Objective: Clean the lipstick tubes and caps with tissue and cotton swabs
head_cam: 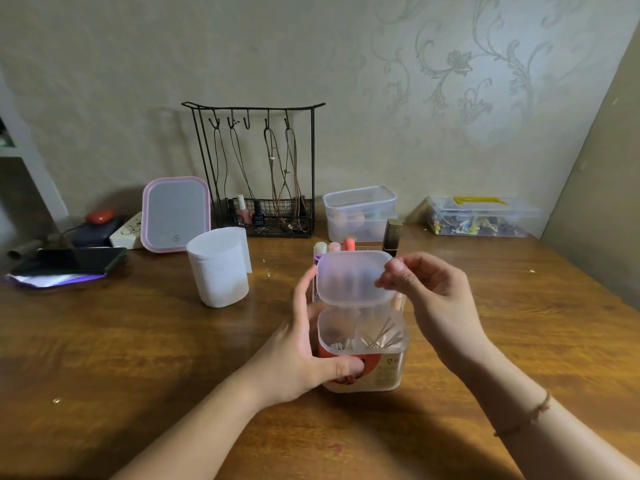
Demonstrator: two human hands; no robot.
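Swab box (363,344), lid (353,277) raised.

At frame centre the raised lid (353,277) veils the lipstick tubes (334,245) behind it. The left hand's fingers (304,296) vanish behind the swab box (363,351). Both forearms leave the bottom edge.

Raised lid (353,277) blocks lipsticks (334,245); swab box (363,344) mouth stands open.
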